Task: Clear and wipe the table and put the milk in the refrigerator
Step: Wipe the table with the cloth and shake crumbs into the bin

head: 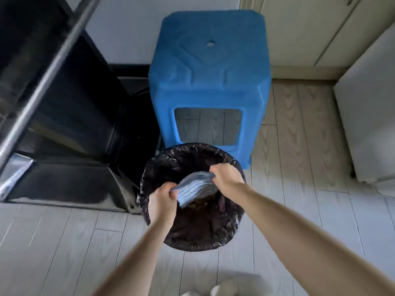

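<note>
A blue-and-white striped cleaning cloth (195, 188) hangs folded over the open mouth of a round bin lined with a black bag (192, 238). My left hand (162, 202) pinches the cloth's lower left corner. My right hand (226, 178) grips its upper right end. The cloth sags between the two hands, directly above brownish scraps lying in the bin. Neither the table nor the milk is in view.
A blue plastic stool (210, 82) stands just behind the bin. A black metal rack (64, 146) fills the left side. A white appliance (367, 129) and cream cabinet doors (299, 28) are at the right. Pale wood-plank floor (64, 242) surrounds the bin.
</note>
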